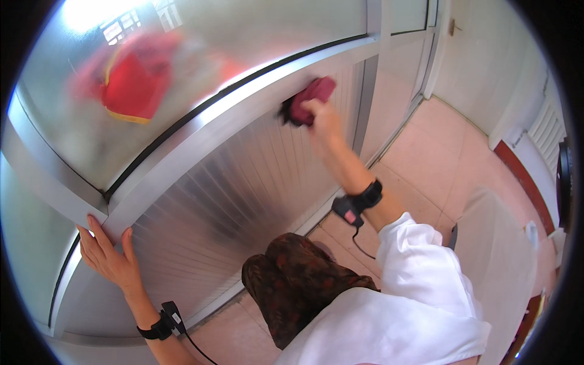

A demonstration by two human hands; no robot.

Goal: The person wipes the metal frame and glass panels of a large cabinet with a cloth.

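Note:
My right hand grips a dark red cloth, blurred, against the upper part of a ribbed metal-look panel. A black edge or second dark piece hangs from the cloth's left side; what it is I cannot tell. My left hand rests with fingers spread on the corner where the aluminium frame's rail and upright meet, holding nothing. Above the rail is a frosted glass pane, with a red, yellow-edged shape showing in or behind it.
Pinkish floor tiles run along the partition's foot. A white door with a handle stands at the far right, near a white radiator. A pale, translucent object is beside my right side. Black wristbands with cables circle both my wrists.

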